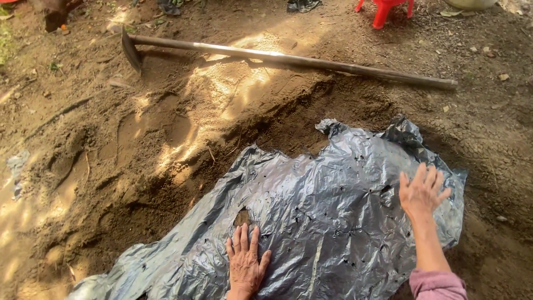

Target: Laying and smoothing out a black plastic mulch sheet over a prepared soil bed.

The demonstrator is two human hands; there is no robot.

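Hands, left (245, 265) and right (422, 191), press flat on black plastic sheet (322, 205).

The ground is brown dirt (139, 166). A big grey plastic sheet (316, 216) lies flat on it. A long hoe (288, 58) lies on the dirt too.

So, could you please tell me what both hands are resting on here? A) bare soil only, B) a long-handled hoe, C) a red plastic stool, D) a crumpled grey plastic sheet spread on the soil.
D: the left hand and right hand both lie flat, fingers spread, on the grey plastic sheet, while the hoe lies apart beyond it.
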